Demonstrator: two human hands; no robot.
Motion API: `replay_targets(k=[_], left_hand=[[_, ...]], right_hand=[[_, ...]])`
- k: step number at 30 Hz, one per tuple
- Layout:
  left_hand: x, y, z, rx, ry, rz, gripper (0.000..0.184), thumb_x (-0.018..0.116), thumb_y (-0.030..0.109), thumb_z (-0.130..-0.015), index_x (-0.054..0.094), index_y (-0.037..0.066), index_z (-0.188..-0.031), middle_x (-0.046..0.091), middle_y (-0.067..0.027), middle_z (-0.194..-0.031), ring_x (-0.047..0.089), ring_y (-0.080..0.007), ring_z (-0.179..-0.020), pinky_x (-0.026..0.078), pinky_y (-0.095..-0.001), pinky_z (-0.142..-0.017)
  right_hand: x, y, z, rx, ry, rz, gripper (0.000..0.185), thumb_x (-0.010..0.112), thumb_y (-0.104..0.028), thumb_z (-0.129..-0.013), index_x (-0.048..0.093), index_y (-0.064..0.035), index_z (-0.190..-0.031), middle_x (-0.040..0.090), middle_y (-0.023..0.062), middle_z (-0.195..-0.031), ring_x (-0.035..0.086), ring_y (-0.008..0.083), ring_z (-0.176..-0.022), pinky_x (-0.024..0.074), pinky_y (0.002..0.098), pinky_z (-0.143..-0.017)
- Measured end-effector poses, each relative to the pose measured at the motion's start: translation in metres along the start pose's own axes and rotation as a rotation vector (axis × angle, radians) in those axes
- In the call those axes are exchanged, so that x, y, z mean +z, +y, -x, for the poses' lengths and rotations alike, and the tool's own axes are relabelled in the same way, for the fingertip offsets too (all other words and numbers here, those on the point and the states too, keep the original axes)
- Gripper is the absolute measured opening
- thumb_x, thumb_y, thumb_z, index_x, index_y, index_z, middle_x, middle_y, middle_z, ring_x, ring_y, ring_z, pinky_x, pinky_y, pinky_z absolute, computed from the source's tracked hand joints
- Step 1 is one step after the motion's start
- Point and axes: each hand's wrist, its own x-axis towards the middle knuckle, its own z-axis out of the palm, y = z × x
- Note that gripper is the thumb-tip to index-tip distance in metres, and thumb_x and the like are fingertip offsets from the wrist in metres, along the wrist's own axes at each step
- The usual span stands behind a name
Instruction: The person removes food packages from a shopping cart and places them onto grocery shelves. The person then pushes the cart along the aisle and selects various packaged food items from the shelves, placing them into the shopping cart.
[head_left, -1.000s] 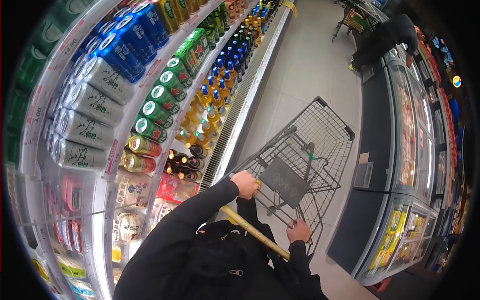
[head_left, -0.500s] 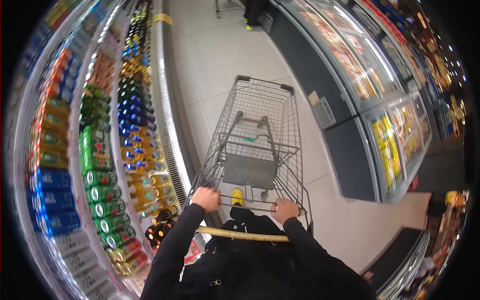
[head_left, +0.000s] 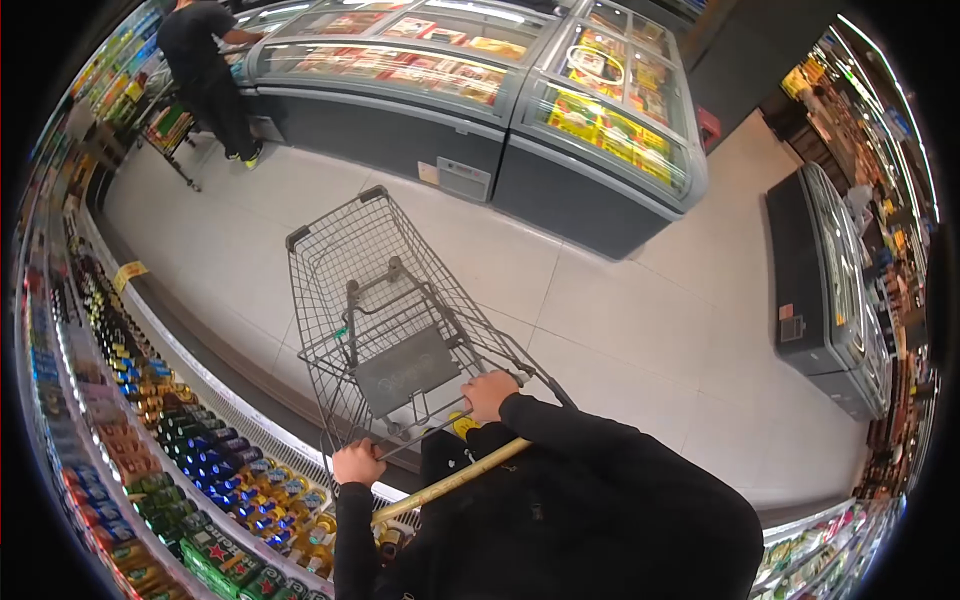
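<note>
A grey wire shopping cart (head_left: 405, 372) stands before me with nothing lying in its basket. Its handlebar (head_left: 425, 432) runs between my hands. My left hand (head_left: 358, 463) is closed around the left end of the bar, close to the drinks shelf. Toward the right end, my right hand (head_left: 489, 395) grips the same bar, fingers wrapped over it. A yellow strip (head_left: 455, 482) crosses in front of my dark clothing below the bar. One yellow shoe (head_left: 462, 425) shows under the cart.
Bottles and cans fill the drinks shelf (head_left: 230, 480) along the left. Glass-topped freezers (head_left: 400, 130) stretch across the far side. Another freezer (head_left: 825, 290) stands at the right. A person in dark clothes (head_left: 205, 85) stands at the far left beside another cart (head_left: 170, 130).
The view has swung to the right. The cart now points toward the upper left, and the freezers lie across the front. Both hands have stayed on the handlebar.
</note>
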Motion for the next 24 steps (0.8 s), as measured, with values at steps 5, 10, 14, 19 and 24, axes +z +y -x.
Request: replay_targets(k=[5,10,14,19,24], left_hand=[[-0.013,-0.009,-0.032,0.054,-0.044,-0.058,0.011,0.072,0.025,-0.073,0.069,0.014,-0.072,0.071,-0.0059,-0.074,0.070,-0.0291,-0.068,0.053,-0.0437,-0.061],[-0.017,-0.028,-0.067,0.151,-0.054,-0.081,0.010,0.073,0.025,-0.068,0.067,0.017,-0.070,0.071,-0.0036,-0.073,0.070,-0.0281,-0.067,0.053,-0.0433,-0.061],[-0.021,-0.033,-0.106,0.215,-0.090,-0.116,0.011,0.071,0.027,-0.072,0.068,0.016,-0.072,0.073,-0.0052,-0.075,0.071,-0.0279,-0.070,0.054,-0.0438,-0.063],[-0.026,-0.037,-0.157,0.357,-0.136,-0.134,0.013,0.070,0.027,-0.074,0.069,0.015,-0.074,0.073,-0.0062,-0.079,0.072,-0.0284,-0.072,0.054,-0.0456,-0.064],[-0.025,-0.032,-0.206,0.510,-0.129,-0.151,0.012,0.068,0.026,-0.076,0.069,0.014,-0.072,0.072,-0.0077,-0.073,0.070,-0.0310,-0.067,0.054,-0.0477,-0.062]], right_hand=[[-0.002,0.002,-0.007,0.058,0.028,-0.010,0.019,0.072,-0.027,-0.077,0.073,-0.0129,-0.090,0.073,0.0082,-0.090,0.072,0.0300,-0.088,0.0555,0.0451,-0.076],[-0.008,-0.005,-0.013,0.147,0.011,-0.073,0.021,0.073,-0.027,-0.077,0.073,-0.0119,-0.092,0.074,0.0096,-0.091,0.072,0.0306,-0.089,0.0559,0.0453,-0.076],[-0.006,-0.002,-0.019,0.240,0.081,-0.064,0.019,0.072,-0.028,-0.072,0.071,-0.0163,-0.087,0.072,0.0046,-0.087,0.071,0.0266,-0.088,0.0543,0.0442,-0.074],[-0.015,-0.002,-0.015,0.352,0.089,-0.150,0.022,0.070,-0.028,-0.079,0.072,-0.0112,-0.094,0.074,0.0105,-0.092,0.072,0.0318,-0.090,0.0554,0.0477,-0.077],[-0.003,-0.007,-0.013,0.492,0.148,-0.165,0.024,0.066,-0.031,-0.082,0.072,-0.0115,-0.095,0.074,0.0108,-0.093,0.072,0.0321,-0.091,0.0556,0.0475,-0.077]])
